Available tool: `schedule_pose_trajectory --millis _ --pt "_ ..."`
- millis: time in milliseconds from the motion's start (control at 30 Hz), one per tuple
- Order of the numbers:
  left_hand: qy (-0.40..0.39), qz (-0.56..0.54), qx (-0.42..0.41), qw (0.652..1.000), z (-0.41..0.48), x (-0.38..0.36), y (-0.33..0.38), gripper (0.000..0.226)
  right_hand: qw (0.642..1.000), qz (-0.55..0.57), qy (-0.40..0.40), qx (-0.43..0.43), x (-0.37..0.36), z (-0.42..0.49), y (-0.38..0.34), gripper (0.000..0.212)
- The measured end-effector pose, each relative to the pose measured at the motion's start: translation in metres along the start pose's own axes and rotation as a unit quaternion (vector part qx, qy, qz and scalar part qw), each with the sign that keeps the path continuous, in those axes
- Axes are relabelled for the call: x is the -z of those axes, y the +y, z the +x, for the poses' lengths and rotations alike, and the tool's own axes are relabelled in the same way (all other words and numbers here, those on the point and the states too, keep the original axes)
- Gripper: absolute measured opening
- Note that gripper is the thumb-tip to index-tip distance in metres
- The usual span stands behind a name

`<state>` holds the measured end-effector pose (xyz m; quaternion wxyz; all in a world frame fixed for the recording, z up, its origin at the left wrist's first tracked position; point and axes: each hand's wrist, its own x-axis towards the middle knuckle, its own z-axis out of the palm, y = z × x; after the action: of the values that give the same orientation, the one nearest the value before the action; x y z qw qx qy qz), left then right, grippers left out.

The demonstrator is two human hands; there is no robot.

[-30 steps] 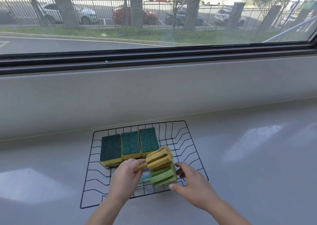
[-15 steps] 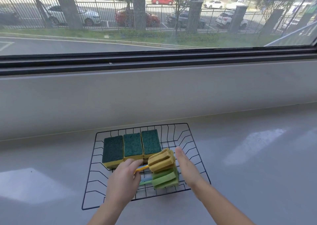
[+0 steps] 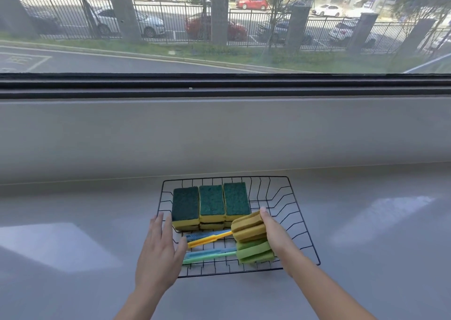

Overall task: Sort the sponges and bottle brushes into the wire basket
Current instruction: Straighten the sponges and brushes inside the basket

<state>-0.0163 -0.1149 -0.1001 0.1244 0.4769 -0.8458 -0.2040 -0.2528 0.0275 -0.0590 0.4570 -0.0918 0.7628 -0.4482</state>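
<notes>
A black wire basket [image 3: 300,224] sits on the grey counter. At its back left, yellow sponges with green scouring tops [image 3: 211,203] stand side by side in a row of three, with more under them. In front lie two bottle brushes: one with a yellow foam head [image 3: 247,227] and yellow handle, one with a green foam head [image 3: 253,252] and green handle. My left hand [image 3: 159,253] lies flat and open over the basket's left front, at the handle ends. My right hand [image 3: 274,234] rests, fingers straight, against the right side of both foam heads.
The grey counter [image 3: 366,234] stretches wide on both sides of the basket, with bright sun patches on it. A low grey wall [image 3: 219,134] rises just behind the basket under a dark window frame. Outside are a road, fence and parked cars.
My left hand has let go of the brush handles and opened flat. My right hand stays pressed against the foam heads. The two brushes now lie flat in the basket.
</notes>
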Motion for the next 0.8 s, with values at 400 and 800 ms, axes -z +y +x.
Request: schedule_pose_trajectory --millis 400,800 --pt "-0.003 -0.009 0.009 1.0 0.001 0.004 0.009 0.066 1.0 0.003 -0.006 0.005 0.009 -0.005 -0.001 0.067" --pt "0.024 0.019 -0.016 0.999 -0.003 0.027 0.02 0.064 0.986 -0.079 0.063 0.136 0.024 -0.035 -0.013 0.045"
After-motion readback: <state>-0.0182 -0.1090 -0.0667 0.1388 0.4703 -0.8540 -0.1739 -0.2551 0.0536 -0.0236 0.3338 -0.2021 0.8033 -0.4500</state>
